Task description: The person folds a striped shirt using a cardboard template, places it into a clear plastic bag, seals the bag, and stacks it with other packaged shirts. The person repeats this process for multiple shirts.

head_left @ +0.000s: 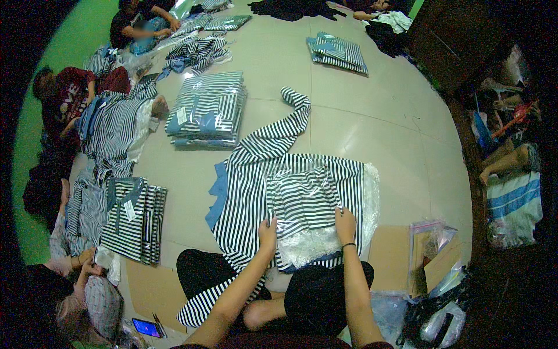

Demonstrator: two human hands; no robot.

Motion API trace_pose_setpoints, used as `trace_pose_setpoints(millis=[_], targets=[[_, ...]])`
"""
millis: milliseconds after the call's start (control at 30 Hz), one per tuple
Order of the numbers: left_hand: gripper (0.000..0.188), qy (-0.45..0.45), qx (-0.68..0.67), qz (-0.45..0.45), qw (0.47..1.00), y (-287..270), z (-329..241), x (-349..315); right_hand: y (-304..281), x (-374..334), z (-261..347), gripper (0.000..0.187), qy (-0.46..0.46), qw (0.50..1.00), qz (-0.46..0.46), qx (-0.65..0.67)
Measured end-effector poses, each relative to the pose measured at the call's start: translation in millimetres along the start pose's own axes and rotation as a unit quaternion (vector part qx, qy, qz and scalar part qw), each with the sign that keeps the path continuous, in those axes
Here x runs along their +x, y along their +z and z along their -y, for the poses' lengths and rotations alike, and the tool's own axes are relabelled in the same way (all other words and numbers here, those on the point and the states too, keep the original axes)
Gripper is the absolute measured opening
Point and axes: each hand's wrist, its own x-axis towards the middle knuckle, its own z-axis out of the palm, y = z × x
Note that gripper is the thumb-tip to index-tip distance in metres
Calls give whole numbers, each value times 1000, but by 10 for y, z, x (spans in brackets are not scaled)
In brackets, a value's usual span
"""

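Note:
Just in front of my crossed legs is a folded black-and-white striped shirt in a clear plastic bag (pixel 305 203), with white lace at its near end. My left hand (pixel 268 237) grips its left edge. The opposite edge is pinched in my right hand (pixel 345 225), which has a dark band at the wrist. Beneath it lies an unfolded striped shirt (pixel 244 192) with a blue collar on the left and a lace hem on the right. One sleeve stretches away across the floor; the other runs over my leg.
Bagged striped shirts stand in stacks (pixel 206 110) ahead-left, at far right (pixel 337 53) and at left (pixel 133 221). Several people sit along the left and far sides among loose garments. Cardboard (pixel 388 250) and plastic bags (pixel 430 244) lie on my right; a phone (pixel 146 327) lies lower left.

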Motion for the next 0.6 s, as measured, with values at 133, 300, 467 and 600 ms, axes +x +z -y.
trace_pose_setpoints(millis=[133, 300, 467, 600], targets=[[43, 23, -143, 94, 985, -154, -32, 201, -43, 55, -193, 47, 94, 907, 164, 376], [62, -77, -126, 132, 980, -266, -55, 616, 34, 71, -246, 41, 143, 891, 258, 346], [46, 55, -122, 89, 987, -236, -46, 776, 60, -34, -206, 19, 89, 793, 183, 574], [47, 39, 99, -24, 994, -193, -117, 799, 81, -100, -72, 33, 93, 983, 91, 127]])
